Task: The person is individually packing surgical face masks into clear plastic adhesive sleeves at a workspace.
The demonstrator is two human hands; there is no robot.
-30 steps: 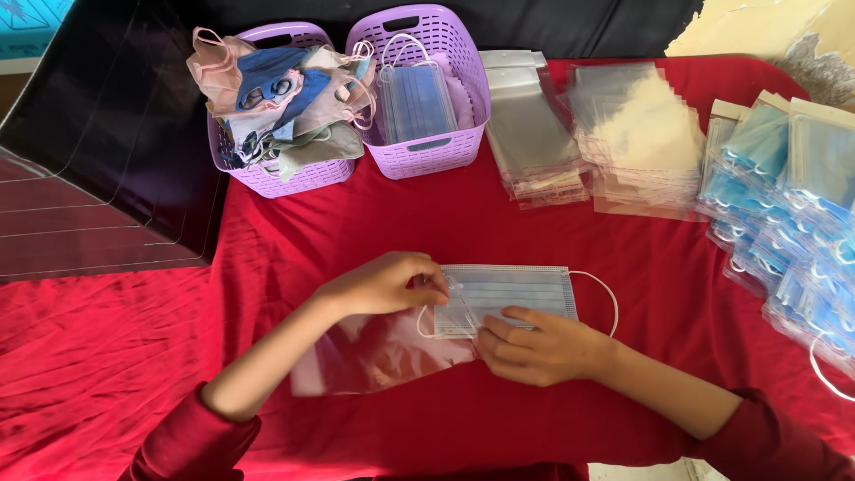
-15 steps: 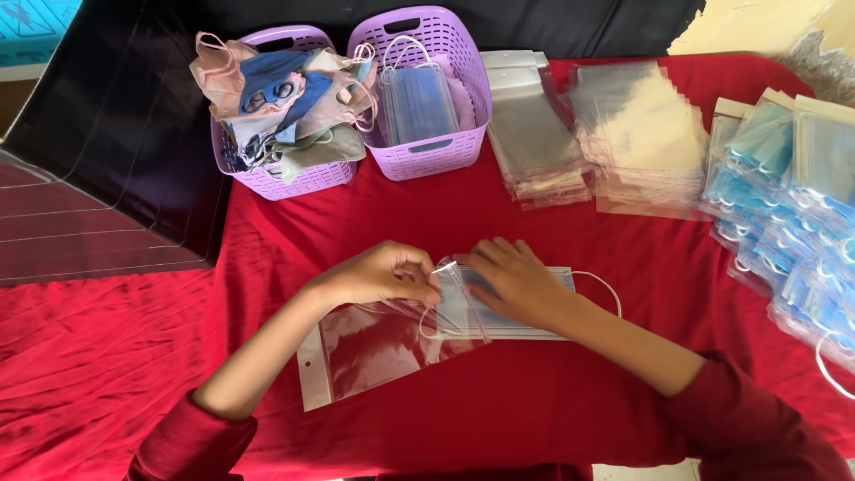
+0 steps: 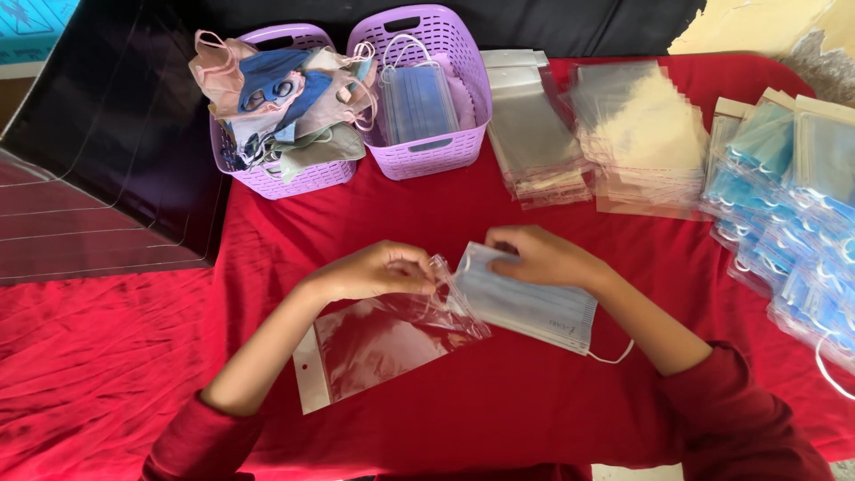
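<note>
Blue mask (image 3: 533,305), now tilted, right fingers (image 3: 504,258) pinching its edge, left fingers (image 3: 426,274) pinching clear bag (image 3: 385,340) mouth.

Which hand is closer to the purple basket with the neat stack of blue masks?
Right. The right hand lies below the basket, slightly to its right; the left hand sits lower left, farther.

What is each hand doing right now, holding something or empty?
Left hand: closed, pinching the mouth of the clear plastic bag.
Right hand: closed on the edge of the blue face mask.
</note>
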